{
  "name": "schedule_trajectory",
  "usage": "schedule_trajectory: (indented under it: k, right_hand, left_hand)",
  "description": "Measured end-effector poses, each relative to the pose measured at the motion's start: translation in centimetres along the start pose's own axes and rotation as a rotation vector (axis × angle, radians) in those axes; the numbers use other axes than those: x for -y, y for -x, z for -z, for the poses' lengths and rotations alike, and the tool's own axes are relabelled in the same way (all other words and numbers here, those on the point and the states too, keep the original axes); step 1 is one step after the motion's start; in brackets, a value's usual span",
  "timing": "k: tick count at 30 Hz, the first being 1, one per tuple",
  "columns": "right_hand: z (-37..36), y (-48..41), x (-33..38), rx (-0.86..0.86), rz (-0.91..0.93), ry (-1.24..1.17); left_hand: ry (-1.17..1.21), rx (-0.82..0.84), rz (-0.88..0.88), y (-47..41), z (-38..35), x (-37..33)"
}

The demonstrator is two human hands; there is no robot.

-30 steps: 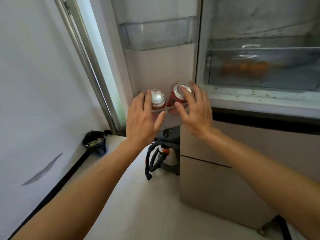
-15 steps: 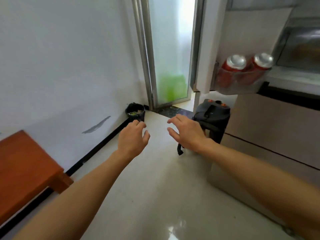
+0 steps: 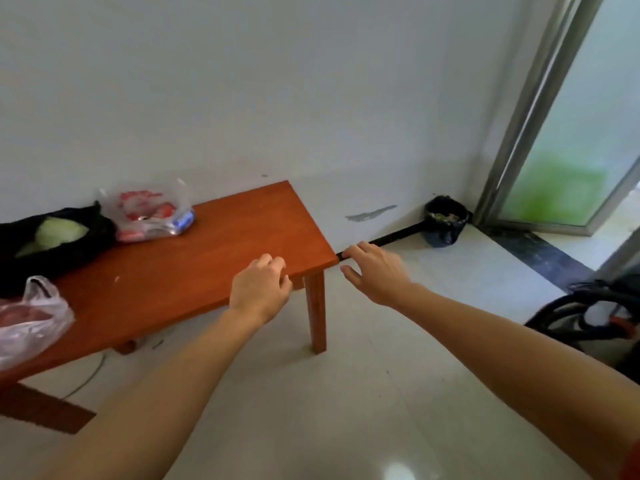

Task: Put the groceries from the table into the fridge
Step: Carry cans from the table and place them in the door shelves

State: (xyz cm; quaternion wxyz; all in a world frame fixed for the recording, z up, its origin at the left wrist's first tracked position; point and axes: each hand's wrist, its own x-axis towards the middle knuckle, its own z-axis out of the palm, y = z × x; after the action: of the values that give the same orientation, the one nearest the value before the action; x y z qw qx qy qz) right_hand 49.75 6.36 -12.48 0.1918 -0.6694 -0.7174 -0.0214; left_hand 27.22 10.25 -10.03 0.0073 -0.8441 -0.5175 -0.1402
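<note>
Now three bags [image 3: 152,216] sit on desk [image 3: 242,230], unstored.
Left hand [image 3: 258,292] and right hand [image 3: 375,275] are empty, fingers loose.

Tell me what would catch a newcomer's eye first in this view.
The reddish-brown wooden table against the white wall stands out most, carrying a black bag with a pale green cabbage, a clear bag of red packets and a second clear bag toward its left end. The left hand and right hand reach out empty near its right corner. At far right, a frosted glass door glows green.
</note>
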Motion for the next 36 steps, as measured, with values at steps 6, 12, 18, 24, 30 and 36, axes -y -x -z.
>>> schedule_trajectory:
  k: [6, 12, 18, 24, 30, 36]
  right_hand:
    - [-4.8, -8.2, 6.7, 0.104, 0.152, -0.037]
    - [-9.3, -19.3, 9.7, 0.153, 0.269, -0.075]
    - [-13.1, -29.4, 12.8, 0.220, 0.326, -0.050]
    - [-18.0, -36.0, 19.8, 0.262, 0.435, -0.059]
    - [-23.6, -42.1, 25.8, 0.326, 0.486, -0.009]
    - [-29.4, -49.2, 30.5, 0.328, 0.333, -0.004]
  left_hand:
    - [-0.073, 0.044, 0.180, -0.2, -0.2, 10.1]
    - [-0.111, 0.043, 0.320, -6.7, -0.7, 18.3]
    - [-0.100, 0.039, 0.458, -10.3, -1.5, 24.8]
    - [-0.132, 0.041, 0.542, -11.4, -1.1, 33.7]
    - [-0.153, 0.044, 0.509, -14.4, -2.6, 43.1]
    - [-0.134, 0.032, 0.341, -20.6, -4.2, 53.1]
